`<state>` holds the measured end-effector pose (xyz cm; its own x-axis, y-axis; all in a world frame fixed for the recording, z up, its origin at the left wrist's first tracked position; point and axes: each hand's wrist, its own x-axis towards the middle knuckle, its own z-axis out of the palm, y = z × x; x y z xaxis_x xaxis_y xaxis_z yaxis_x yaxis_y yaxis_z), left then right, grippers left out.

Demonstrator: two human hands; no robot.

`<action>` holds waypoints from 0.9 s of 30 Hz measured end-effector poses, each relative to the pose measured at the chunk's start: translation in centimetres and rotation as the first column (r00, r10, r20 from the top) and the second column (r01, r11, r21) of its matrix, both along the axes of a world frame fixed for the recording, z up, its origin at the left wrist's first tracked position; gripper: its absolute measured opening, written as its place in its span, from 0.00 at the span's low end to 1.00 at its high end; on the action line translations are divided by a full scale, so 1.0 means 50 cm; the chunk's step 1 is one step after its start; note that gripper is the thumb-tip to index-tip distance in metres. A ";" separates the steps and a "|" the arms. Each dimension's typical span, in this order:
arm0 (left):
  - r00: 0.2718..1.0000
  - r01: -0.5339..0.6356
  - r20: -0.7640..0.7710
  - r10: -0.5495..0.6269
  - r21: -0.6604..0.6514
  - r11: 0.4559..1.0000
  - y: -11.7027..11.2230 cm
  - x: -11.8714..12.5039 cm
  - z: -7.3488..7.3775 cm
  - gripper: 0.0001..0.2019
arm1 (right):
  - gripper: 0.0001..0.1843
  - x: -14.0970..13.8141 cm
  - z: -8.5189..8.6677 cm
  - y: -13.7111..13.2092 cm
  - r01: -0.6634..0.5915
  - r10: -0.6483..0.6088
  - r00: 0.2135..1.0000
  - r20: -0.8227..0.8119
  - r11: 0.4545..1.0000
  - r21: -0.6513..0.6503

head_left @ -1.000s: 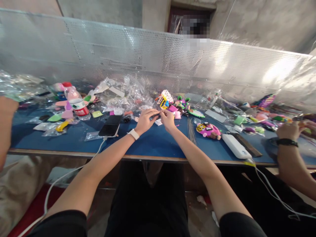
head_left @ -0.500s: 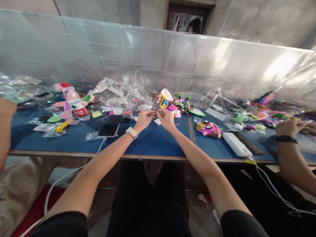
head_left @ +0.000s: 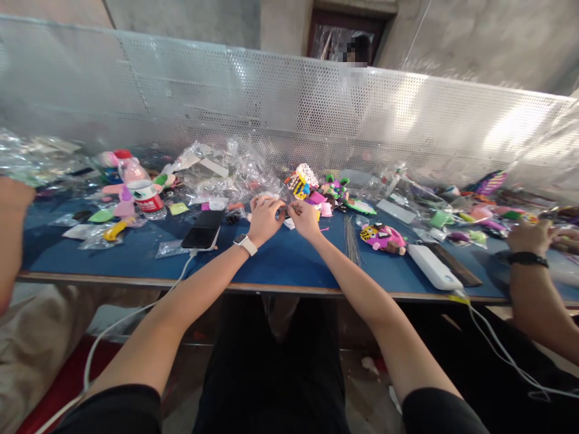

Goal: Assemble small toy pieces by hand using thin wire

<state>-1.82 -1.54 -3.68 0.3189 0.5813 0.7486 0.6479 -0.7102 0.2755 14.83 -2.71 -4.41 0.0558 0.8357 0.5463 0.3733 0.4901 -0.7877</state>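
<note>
My left hand (head_left: 265, 218), with a white-banded watch on its wrist, is raised over the middle of the blue table (head_left: 289, 265). Its fingers are curled around something small and dark that I cannot make out. Close beside it, my right hand (head_left: 304, 218) has its fingertips pinched together, and what they hold is hidden. A small white piece (head_left: 289, 223) shows just under the two hands. Behind them stand a colourful modelling-clay figure (head_left: 300, 181) and pink clay pieces (head_left: 324, 208). A bundle of thin wires (head_left: 351, 241) lies right of my right hand.
To the left are a phone (head_left: 203, 229) on a white cable and a red-labelled bottle (head_left: 147, 198). A pink and yellow clay piece (head_left: 383, 237) and a white power bank (head_left: 434, 266) lie right. Plastic bags line the perforated screen (head_left: 271, 90). Co-workers' arms reach in at both sides.
My left hand has turned and curled its fingers further over, its watch face now showing. The green bit at my right fingertips is no longer visible. The view has shifted slightly.
</note>
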 end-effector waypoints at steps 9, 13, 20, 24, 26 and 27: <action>0.995 -0.063 -0.071 0.067 0.061 0.996 0.003 -0.010 0.002 0.05 | 0.15 0.002 -0.001 -0.003 -0.024 0.023 0.997 0.075 1.000 0.014; 0.996 -0.011 -0.089 0.022 0.121 0.993 0.003 -0.013 0.002 0.02 | 0.13 0.007 -0.007 0.000 -0.016 0.011 0.993 0.118 0.999 0.047; 0.980 0.116 -0.187 -0.075 0.219 0.969 0.004 -0.026 0.010 0.06 | 0.15 0.019 -0.012 0.009 -0.147 0.140 0.988 0.065 0.984 0.102; 0.973 0.158 -0.198 -0.116 0.210 0.965 0.004 -0.030 0.019 0.08 | 0.17 0.026 -0.004 0.011 -0.169 0.168 0.986 0.024 0.980 0.107; 0.977 0.156 -0.179 -0.119 0.211 0.965 0.003 -0.029 0.021 0.10 | 0.17 0.027 -0.001 0.011 -0.172 0.173 0.985 0.002 0.980 0.105; 0.980 0.152 -0.162 -0.119 0.210 0.966 0.002 -0.028 0.021 0.11 | 0.17 0.027 0.000 0.010 -0.166 0.167 0.986 -0.001 0.981 0.104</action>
<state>-3.23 -1.45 -2.64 0.4992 0.3511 0.7922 0.5631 -0.8263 0.0113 16.17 -2.20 -4.43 -0.0737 0.7726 0.6306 0.2718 0.6239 -0.7327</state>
